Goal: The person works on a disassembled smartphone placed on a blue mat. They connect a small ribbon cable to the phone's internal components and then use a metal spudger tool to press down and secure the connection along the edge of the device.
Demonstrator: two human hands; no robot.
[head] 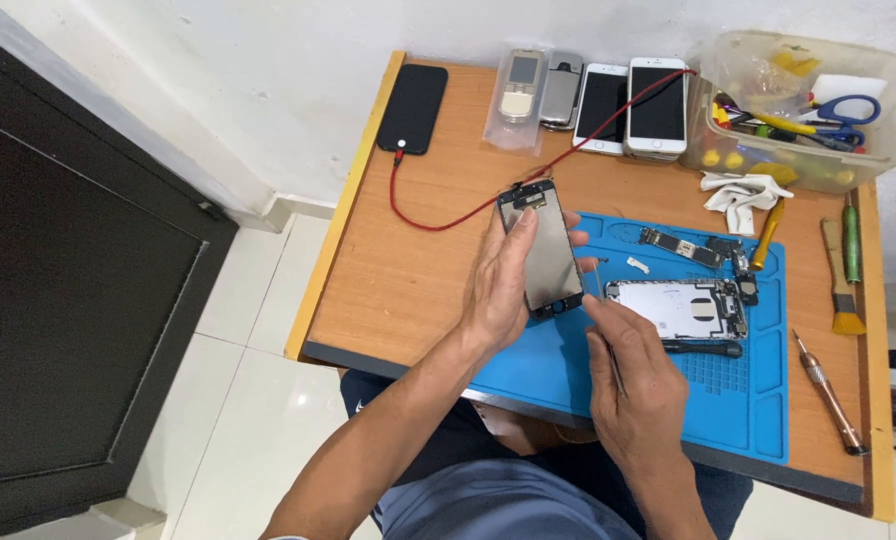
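Meanwhile, left hand (498, 295) fingers grip screen panel (546, 250); right hand (636, 385) pinches tweezers (616, 372); tub (893, 140) holds scissors (848, 115).

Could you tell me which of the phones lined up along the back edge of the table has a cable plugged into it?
The black slab phone at the far left, face up: a red cable enters its near end. The two silver handsets and two white smartphones beside it have none.

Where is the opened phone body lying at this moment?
In the head view, the opened phone body lies on the blue mat, just right of the right hand, with a circuit board behind it.
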